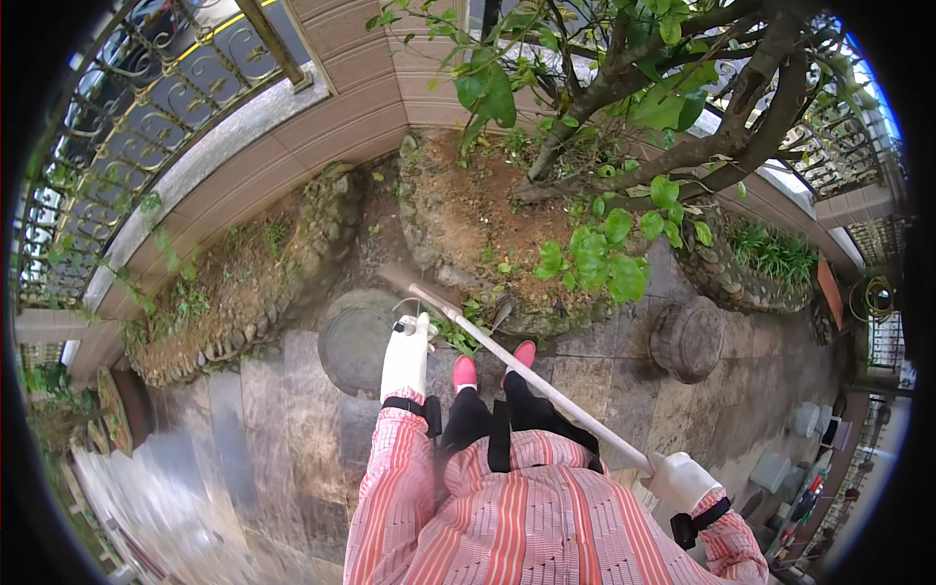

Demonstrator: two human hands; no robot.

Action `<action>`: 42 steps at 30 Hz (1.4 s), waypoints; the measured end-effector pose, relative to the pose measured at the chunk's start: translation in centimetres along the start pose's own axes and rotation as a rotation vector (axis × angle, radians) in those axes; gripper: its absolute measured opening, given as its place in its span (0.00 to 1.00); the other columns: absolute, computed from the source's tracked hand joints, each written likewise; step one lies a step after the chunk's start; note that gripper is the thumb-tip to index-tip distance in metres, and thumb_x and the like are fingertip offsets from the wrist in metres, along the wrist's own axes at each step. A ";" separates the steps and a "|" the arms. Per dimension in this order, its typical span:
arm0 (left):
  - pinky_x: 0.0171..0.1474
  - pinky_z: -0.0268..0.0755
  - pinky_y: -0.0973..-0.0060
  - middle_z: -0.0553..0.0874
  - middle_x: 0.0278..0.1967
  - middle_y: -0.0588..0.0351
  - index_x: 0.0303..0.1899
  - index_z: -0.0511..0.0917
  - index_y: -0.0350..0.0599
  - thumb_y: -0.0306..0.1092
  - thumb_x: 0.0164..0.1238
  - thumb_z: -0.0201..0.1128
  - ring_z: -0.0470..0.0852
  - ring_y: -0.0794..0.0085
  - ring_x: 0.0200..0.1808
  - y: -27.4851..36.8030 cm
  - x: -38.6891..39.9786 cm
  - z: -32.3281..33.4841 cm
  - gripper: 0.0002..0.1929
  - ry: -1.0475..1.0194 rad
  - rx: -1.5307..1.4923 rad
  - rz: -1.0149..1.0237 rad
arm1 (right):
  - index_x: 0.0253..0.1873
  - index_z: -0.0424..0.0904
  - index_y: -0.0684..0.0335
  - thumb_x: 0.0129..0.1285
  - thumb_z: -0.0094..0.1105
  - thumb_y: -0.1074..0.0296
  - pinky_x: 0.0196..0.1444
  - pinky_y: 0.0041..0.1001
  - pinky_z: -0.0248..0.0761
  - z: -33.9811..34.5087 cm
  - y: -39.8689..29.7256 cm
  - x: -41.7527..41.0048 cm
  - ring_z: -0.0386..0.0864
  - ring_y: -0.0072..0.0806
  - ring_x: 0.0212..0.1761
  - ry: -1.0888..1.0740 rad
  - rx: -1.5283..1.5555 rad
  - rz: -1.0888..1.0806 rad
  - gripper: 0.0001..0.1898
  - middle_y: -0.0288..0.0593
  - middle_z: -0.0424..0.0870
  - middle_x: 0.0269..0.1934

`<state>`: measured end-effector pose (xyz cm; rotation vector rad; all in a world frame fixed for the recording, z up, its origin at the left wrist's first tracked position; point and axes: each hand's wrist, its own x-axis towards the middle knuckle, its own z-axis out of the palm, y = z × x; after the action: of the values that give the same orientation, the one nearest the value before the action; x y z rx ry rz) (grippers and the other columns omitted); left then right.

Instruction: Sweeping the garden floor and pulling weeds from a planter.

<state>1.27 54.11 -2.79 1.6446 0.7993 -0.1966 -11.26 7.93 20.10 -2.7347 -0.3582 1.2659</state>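
Note:
My right hand (680, 480), in a white glove, grips the lower end of a long pale handle (545, 387). The handle slants up and left across my body to a brown, blurred tool head (417, 281) at the foot of the planting bed (453, 205). My left hand (407, 355), also gloved, is beside the round stone disc (358, 340) on the paving. A thin curved strand and a small dark piece show at its fingertips; whether it grips them, I cannot tell. Green leafy plants (461, 335) lie between that hand and the handle, just beyond my pink shoes (464, 371).
A tree trunk (760, 88) leans over the bed, its leafy branches (599, 259) hanging low. A stone-edged bed (241, 322) runs along the left. To the right stands a round stone stool (687, 338). A tiled wall (351, 110) with metal railings (146, 124) encloses the paved yard.

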 end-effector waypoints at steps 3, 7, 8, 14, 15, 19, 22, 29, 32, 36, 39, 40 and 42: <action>0.40 0.70 0.73 0.86 0.32 0.60 0.37 0.82 0.43 0.45 0.87 0.60 0.77 0.76 0.30 1.0 -0.7 0.0 0.17 -0.026 -0.009 -0.015 | 0.45 0.80 0.63 0.68 0.74 0.55 0.35 0.53 0.81 0.6 0.1 -0.7 0.86 0.61 0.31 0.034 -0.006 0.023 0.17 0.58 0.84 0.26; 0.39 0.69 0.73 0.85 0.30 0.61 0.36 0.82 0.44 0.45 0.87 0.62 0.76 0.77 0.29 -0.1 -1.0 -0.7 0.17 -0.070 0.014 0.031 | 0.47 0.79 0.62 0.69 0.71 0.57 0.33 0.51 0.79 1.8 0.1 -1.0 0.85 0.58 0.27 0.107 -0.011 0.031 0.15 0.52 0.83 0.23; 0.39 0.69 0.73 0.85 0.30 0.61 0.36 0.82 0.44 0.45 0.87 0.62 0.76 0.77 0.29 0.0 -1.1 -0.9 0.17 -0.072 0.013 0.029 | 0.47 0.79 0.61 0.69 0.72 0.57 0.33 0.51 0.79 2.2 0.0 -1.0 0.84 0.58 0.27 0.134 -0.045 0.067 0.15 0.52 0.82 0.23; 0.40 0.69 0.73 0.86 0.30 0.60 0.34 0.85 0.44 0.46 0.86 0.62 0.77 0.77 0.29 2.1 -0.5 -2.2 0.18 -0.045 -0.012 -0.067 | 0.45 0.79 0.62 0.67 0.75 0.57 0.38 0.52 0.80 3.1 -0.9 -0.6 0.85 0.60 0.32 0.200 0.036 0.246 0.16 0.57 0.83 0.27; 0.40 0.69 0.73 0.86 0.30 0.60 0.34 0.85 0.44 0.46 0.86 0.62 0.77 0.77 0.29 2.0 -0.1 -2.3 0.18 -0.045 -0.013 -0.068 | 0.44 0.81 0.63 0.67 0.76 0.56 0.41 0.52 0.80 3.3 -0.9 -0.6 0.86 0.61 0.35 0.206 0.022 0.299 0.16 0.59 0.85 0.30; 0.39 0.69 0.74 0.89 0.32 0.59 0.34 0.85 0.44 0.43 0.85 0.64 0.79 0.76 0.30 2.3 1.7 -2.7 0.17 -0.048 0.112 0.023 | 0.48 0.79 0.62 0.69 0.74 0.55 0.41 0.52 0.80 3.5 -0.9 -1.1 0.87 0.57 0.37 0.086 0.142 0.365 0.18 0.56 0.85 0.29; 0.41 0.74 0.70 0.92 0.35 0.57 0.42 0.85 0.42 0.49 0.84 0.63 0.82 0.71 0.31 2.5 2.4 -3.2 0.18 -0.096 0.164 0.021 | 0.49 0.82 0.62 0.69 0.74 0.55 0.43 0.52 0.81 2.0 -3.1 -0.8 0.89 0.56 0.39 0.028 0.251 0.369 0.17 0.56 0.87 0.32; 0.40 0.72 0.71 0.90 0.31 0.58 0.36 0.84 0.41 0.46 0.84 0.64 0.83 0.73 0.32 4.4 0.9 -1.9 0.18 -0.073 0.277 -0.011 | 0.50 0.85 0.61 0.70 0.72 0.56 0.39 0.52 0.81 3.6 -2.1 -1.3 0.88 0.57 0.34 0.001 0.247 0.197 0.15 0.56 0.88 0.31; 0.41 0.74 0.69 0.91 0.33 0.55 0.39 0.83 0.40 0.49 0.85 0.62 0.84 0.70 0.32 5.7 -0.9 -0.3 0.20 -0.152 0.252 0.042 | 0.51 0.85 0.61 0.69 0.72 0.57 0.38 0.52 0.81 2.3 -2.6 -1.1 0.88 0.57 0.32 0.022 0.166 0.140 0.15 0.55 0.88 0.29; 0.41 0.74 0.69 0.89 0.34 0.54 0.39 0.82 0.42 0.49 0.86 0.61 0.82 0.70 0.31 2.9 -0.4 1.0 0.19 -0.090 0.192 0.032 | 0.50 0.82 0.61 0.70 0.71 0.56 0.36 0.52 0.80 0.7 -2.7 -1.9 0.86 0.58 0.30 0.032 0.116 0.129 0.15 0.53 0.85 0.27; 0.41 0.74 0.71 0.88 0.34 0.56 0.39 0.82 0.44 0.48 0.86 0.61 0.80 0.72 0.31 4.4 -0.7 0.9 0.18 -0.118 0.217 0.006 | 0.48 0.79 0.62 0.70 0.71 0.55 0.33 0.51 0.78 1.9 -1.8 -2.8 0.85 0.57 0.30 0.113 -0.012 0.089 0.16 0.53 0.84 0.26; 0.41 0.73 0.71 0.88 0.34 0.57 0.39 0.82 0.44 0.48 0.86 0.61 0.80 0.73 0.30 4.6 -0.7 0.9 0.18 -0.119 0.205 0.008 | 0.48 0.79 0.62 0.70 0.71 0.55 0.33 0.51 0.78 2.1 -1.9 -2.3 0.85 0.57 0.30 0.111 -0.015 0.084 0.16 0.53 0.84 0.26; 0.40 0.73 0.72 0.88 0.34 0.58 0.39 0.82 0.45 0.48 0.86 0.61 0.79 0.74 0.30 4.1 -0.5 0.9 0.17 -0.113 0.191 0.007 | 0.46 0.76 0.62 0.71 0.71 0.54 0.32 0.51 0.77 2.4 -2.4 -1.0 0.84 0.57 0.30 0.140 -0.121 0.155 0.18 0.55 0.83 0.27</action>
<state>3.59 53.00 0.59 1.7976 0.7056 -0.3673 -14.18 10.00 19.76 -2.9846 -0.2200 1.1096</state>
